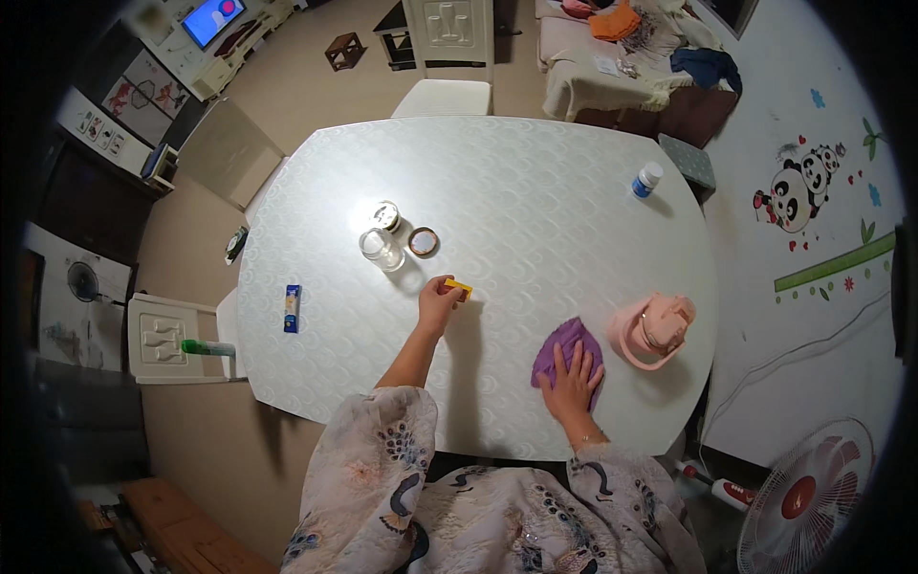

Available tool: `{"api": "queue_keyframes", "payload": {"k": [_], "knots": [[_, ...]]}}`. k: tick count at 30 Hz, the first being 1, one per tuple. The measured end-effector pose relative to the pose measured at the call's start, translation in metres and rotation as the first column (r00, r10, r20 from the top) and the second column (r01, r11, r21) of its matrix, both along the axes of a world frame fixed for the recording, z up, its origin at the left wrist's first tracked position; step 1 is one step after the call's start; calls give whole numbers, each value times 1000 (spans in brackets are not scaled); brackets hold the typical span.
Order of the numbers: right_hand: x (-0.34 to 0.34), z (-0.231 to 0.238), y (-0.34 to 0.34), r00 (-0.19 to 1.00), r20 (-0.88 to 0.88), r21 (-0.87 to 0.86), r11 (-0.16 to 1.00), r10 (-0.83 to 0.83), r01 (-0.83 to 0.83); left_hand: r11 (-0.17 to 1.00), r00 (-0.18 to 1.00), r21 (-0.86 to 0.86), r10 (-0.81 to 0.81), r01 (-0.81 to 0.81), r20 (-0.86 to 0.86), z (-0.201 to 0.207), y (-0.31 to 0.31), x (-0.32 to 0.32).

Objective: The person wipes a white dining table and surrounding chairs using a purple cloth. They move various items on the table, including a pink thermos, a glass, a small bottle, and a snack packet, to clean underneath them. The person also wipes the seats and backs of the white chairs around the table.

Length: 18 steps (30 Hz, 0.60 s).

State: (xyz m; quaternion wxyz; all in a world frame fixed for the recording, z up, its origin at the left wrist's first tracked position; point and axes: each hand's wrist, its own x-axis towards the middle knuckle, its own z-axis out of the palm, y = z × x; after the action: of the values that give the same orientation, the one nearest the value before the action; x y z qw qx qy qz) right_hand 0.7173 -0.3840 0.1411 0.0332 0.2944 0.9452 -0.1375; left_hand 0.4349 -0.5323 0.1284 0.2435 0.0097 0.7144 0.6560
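Observation:
My left hand is raised over the middle of the table, its fingers closed on a small yellow box. Beyond it a clear glass jar stands with its mouth up. A round lid with a brown rim lies to its right, and another small round jar or lid is just behind. My right hand rests flat, fingers spread, on a crumpled purple cloth near the front edge. A pink jug with a large handle stands right of the cloth.
A blue packet lies on the left of the table. At the far right stands a white-capped blue bottle. White chairs surround the table, and a standing fan is at the lower right.

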Motion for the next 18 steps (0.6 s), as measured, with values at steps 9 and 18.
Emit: {"api": "queue_keyframes", "payload": {"k": [9,18], "knots": [[-185,8,79,971,70,6,973,-230,230,999,966,40,-17,7,257,10,-21,5],[-80,-9,-12,999,33,95,995,-10,7,996,968,43,-81,73,238,-7,-18,-13]]}}
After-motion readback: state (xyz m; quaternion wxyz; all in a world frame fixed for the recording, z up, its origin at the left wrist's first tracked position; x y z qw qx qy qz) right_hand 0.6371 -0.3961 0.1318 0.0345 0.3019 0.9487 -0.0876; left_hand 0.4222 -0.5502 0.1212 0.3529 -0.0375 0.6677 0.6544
